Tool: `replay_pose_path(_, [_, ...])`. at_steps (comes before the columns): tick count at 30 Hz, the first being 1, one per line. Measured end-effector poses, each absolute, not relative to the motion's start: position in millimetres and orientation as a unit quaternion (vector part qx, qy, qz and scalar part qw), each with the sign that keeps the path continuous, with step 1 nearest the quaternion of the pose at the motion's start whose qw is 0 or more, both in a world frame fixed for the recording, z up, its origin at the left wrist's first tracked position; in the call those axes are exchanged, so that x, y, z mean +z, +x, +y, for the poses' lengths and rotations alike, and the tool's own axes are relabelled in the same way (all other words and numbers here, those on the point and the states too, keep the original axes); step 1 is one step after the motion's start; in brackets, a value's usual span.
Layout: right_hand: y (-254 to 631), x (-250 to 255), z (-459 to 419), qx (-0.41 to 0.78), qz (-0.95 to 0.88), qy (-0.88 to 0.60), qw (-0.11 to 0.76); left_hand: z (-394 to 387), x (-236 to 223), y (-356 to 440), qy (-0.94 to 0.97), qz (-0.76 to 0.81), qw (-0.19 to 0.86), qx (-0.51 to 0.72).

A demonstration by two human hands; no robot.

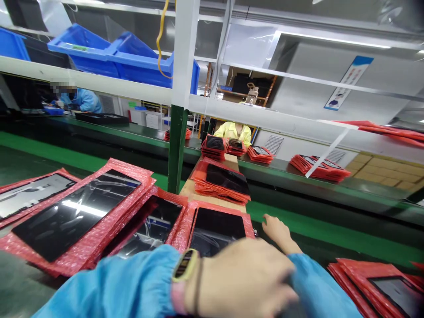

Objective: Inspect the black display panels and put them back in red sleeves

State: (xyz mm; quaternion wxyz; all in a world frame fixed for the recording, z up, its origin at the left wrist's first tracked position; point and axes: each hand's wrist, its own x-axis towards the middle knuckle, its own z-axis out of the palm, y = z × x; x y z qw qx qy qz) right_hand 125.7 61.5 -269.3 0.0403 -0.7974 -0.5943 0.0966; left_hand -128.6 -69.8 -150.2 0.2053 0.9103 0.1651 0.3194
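My left hand (243, 276), with a yellow-cased watch (185, 265) on its wrist, reaches across low in the middle. Motion smears its fingers, and a dark shape beneath them cannot be made out. Beyond it, my right hand (277, 230) is over the green strip, its fingers loosely bent and apart, with nothing visible in them. Just left of both hands lies a black screen panel (218, 227) on a red bubble-wrap bag (247, 221), partly covered by my left hand. Further left, another glossy panel (79, 214) rests on a stack of red bubble bags (132, 203).
A board bearing a stack of red bags with panels (221, 179) bridges toward the far bench, where a co-worker in yellow (233, 130) sits behind more stacks. More red bags (367, 282) lie at lower right. A green-and-white post (180, 97) and blue bins (132, 55) stand ahead.
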Motion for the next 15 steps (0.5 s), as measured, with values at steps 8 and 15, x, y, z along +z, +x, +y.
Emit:
replay_pose_path(8, [145.1,-269.5,-15.1,0.272,-0.575,-0.696,0.332,-42.7,-235.0,-269.0,0.444,0.451,0.542,0.553])
replay_pose_path(15, [136.5,-260.3,75.6,0.429,-0.445,-0.646,0.448,68.3,-238.1,-229.0,0.261,0.447,0.660,0.545])
